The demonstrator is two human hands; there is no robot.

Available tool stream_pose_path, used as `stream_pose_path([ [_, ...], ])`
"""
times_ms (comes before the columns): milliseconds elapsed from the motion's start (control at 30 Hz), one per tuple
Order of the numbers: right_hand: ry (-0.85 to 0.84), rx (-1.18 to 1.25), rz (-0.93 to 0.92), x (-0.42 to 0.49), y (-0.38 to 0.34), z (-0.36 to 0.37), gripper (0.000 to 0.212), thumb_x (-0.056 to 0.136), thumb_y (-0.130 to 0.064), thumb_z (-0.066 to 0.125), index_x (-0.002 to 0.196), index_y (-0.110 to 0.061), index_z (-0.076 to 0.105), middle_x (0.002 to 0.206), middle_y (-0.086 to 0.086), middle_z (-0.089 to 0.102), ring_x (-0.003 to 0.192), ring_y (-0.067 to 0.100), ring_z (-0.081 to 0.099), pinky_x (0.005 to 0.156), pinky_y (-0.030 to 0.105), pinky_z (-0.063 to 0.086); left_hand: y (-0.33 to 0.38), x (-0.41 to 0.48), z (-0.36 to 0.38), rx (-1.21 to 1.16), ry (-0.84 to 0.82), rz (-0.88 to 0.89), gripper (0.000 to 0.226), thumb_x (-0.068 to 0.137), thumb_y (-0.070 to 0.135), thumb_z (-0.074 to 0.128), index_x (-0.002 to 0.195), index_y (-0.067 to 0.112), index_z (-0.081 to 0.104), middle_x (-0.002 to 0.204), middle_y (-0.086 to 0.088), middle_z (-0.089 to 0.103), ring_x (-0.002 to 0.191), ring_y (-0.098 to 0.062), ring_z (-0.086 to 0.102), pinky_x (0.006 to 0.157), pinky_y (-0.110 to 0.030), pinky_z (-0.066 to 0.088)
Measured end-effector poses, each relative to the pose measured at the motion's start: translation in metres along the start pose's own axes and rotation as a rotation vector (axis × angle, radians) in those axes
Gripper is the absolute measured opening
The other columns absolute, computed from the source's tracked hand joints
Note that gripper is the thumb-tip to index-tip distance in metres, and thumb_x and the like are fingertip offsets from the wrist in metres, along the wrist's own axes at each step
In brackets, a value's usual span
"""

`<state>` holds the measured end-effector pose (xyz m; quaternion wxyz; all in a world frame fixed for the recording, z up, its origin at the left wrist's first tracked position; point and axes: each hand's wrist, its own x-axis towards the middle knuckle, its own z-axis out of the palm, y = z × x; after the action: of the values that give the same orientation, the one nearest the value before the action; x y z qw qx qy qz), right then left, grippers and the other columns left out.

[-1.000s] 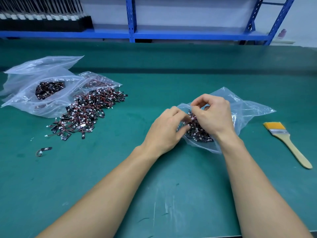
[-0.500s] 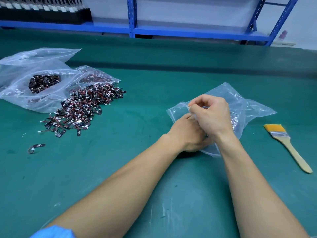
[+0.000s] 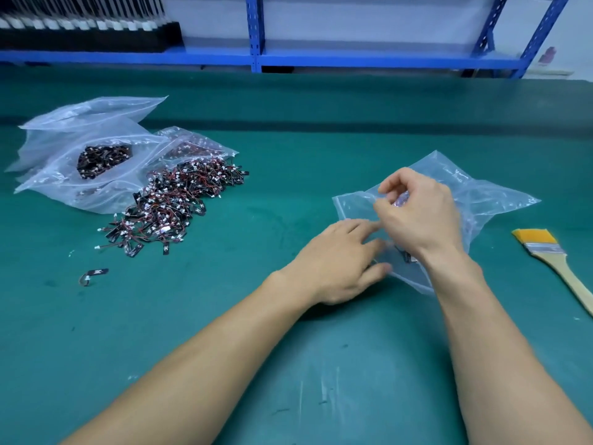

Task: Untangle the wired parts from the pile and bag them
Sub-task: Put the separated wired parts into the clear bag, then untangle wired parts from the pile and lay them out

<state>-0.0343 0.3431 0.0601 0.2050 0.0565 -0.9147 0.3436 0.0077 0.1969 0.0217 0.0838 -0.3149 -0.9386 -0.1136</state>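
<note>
1. No word, number or brand can be read anywhere in view.
2. Black parts in the pile (image 3: 173, 203), far left, carry small white marks that are too small to read.
3. The lone part (image 3: 96, 273), near left, bears a white mark, also illegible.

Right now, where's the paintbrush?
Head view, far right on the green mat: the paintbrush lies flat, bristles away from the person, just right of the clear bag.

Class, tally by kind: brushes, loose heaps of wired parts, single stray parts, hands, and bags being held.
Brush: 1
Loose heap: 1
Stray part: 1
Hands: 2, left hand and right hand
Held bag: 1
Total: 6
</note>
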Motion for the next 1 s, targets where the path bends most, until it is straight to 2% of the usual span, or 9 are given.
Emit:
stream_pose_path([
  [133, -0.089, -0.046, -0.256, -0.010, -0.012, -0.001, 0.029, 0.079, -0.040, 0.048, 0.101, -0.032, 0.065, 0.104, -0.016, 0.062, 0.080, 0.007, 0.049, 0.075, 0.033, 0.045, -0.024, -0.037, -0.019, -0.056, 0.125, -0.016, 0.032, 0.100, 0.040, 0.049, 0.121, 0.021, 0.065, 0.137, 0.000, 0.052, 0.125, -0.021, 0.046, 0.105, -0.039, 0.037],
  [233, -0.335, -0.086, -0.414, -0.019, -0.023, 0.012, 0.030, 0.096, -0.039, 0.049, 0.118, -0.028, 0.065, 0.128, -0.015, 0.059, 0.108, 0.013, 0.054, 0.093, 0.039, 0.047, -0.057, -0.062, -0.028, -0.043, 0.191, -0.123, 0.028, 0.099, 0.037, 0.053, 0.115, 0.019, 0.067, 0.128, 0.002, 0.058, 0.114, -0.021, 0.052, 0.098, -0.038, 0.042],
  [300, -0.483, -0.174, -0.401, -0.022, -0.026, 0.019, 0.045, 0.097, -0.051, 0.038, 0.129, -0.029, 0.061, 0.136, -0.015, 0.058, 0.119, 0.016, 0.049, 0.100, 0.041, 0.044, -0.083, -0.075, -0.030, -0.018, 0.194, -0.244, 0.028, 0.097, 0.037, 0.057, 0.116, 0.019, 0.067, 0.127, 0.003, 0.058, 0.114, -0.021, 0.052, 0.099, -0.036, 0.041],
  [367, -0.562, -0.239, -0.333, -0.021, -0.024, 0.021, 0.058, 0.092, -0.064, 0.029, 0.130, -0.032, 0.059, 0.133, -0.017, 0.061, 0.120, 0.014, 0.049, 0.099, 0.039, 0.044, -0.108, -0.085, -0.030, 0.020, 0.204, -0.361, 0.029, 0.096, 0.036, 0.059, 0.118, 0.019, 0.066, 0.129, 0.003, 0.057, 0.117, -0.022, 0.052, 0.101, -0.038, 0.041],
  [433, -0.578, -0.274, -0.268, -0.019, -0.019, 0.020, 0.057, 0.091, -0.071, 0.030, 0.121, -0.036, 0.063, 0.122, -0.021, 0.065, 0.113, 0.013, 0.056, 0.092, 0.038, 0.048, -0.128, -0.088, -0.030, 0.060, 0.235, -0.445, 0.031, 0.095, 0.034, 0.061, 0.119, 0.016, 0.066, 0.131, 0.000, 0.056, 0.118, -0.025, 0.052, 0.102, -0.042, 0.042],
  [567, -0.512, -0.307, -0.141, -0.013, -0.008, 0.015, 0.054, 0.088, -0.075, 0.037, 0.076, -0.030, 0.065, 0.077, -0.017, 0.069, 0.081, 0.015, 0.063, 0.067, 0.031, 0.046, -0.154, -0.080, -0.029, 0.146, 0.277, -0.544, 0.034, 0.094, 0.032, 0.059, 0.123, 0.013, 0.064, 0.138, -0.005, 0.053, 0.126, -0.027, 0.048, 0.106, -0.042, 0.040],
  [667, -0.451, -0.377, -0.077, -0.011, -0.006, 0.016, 0.062, 0.090, -0.071, 0.041, 0.057, -0.022, 0.062, 0.059, -0.009, 0.068, 0.067, 0.016, 0.063, 0.063, 0.029, 0.048, -0.164, -0.064, -0.024, 0.178, 0.256, -0.574, 0.042, 0.097, 0.037, 0.052, 0.132, 0.015, 0.058, 0.147, -0.007, 0.047, 0.138, -0.027, 0.037, 0.114, -0.041, 0.031],
  [833, -0.300, -0.299, -0.143, -0.016, -0.013, 0.029, 0.046, 0.089, -0.062, 0.053, 0.064, -0.026, 0.063, 0.061, -0.014, 0.065, 0.068, 0.014, 0.061, 0.061, 0.029, 0.046, -0.173, -0.049, -0.012, 0.292, 0.066, -0.654, 0.063, 0.099, 0.053, 0.023, 0.150, 0.020, 0.039, 0.159, -0.011, 0.033, 0.151, -0.023, 0.016, 0.124, -0.044, -0.003],
  [1000, -0.280, -0.233, -0.214, -0.020, -0.014, 0.039, 0.035, 0.090, -0.056, 0.059, 0.071, -0.027, 0.065, 0.065, -0.016, 0.066, 0.065, 0.013, 0.060, 0.062, 0.030, 0.046, -0.172, -0.050, -0.013, 0.267, 0.085, -0.566, 0.060, 0.099, 0.053, 0.030, 0.145, 0.019, 0.048, 0.153, -0.003, 0.043, 0.147, -0.019, 0.026, 0.124, -0.041, -0.002],
])
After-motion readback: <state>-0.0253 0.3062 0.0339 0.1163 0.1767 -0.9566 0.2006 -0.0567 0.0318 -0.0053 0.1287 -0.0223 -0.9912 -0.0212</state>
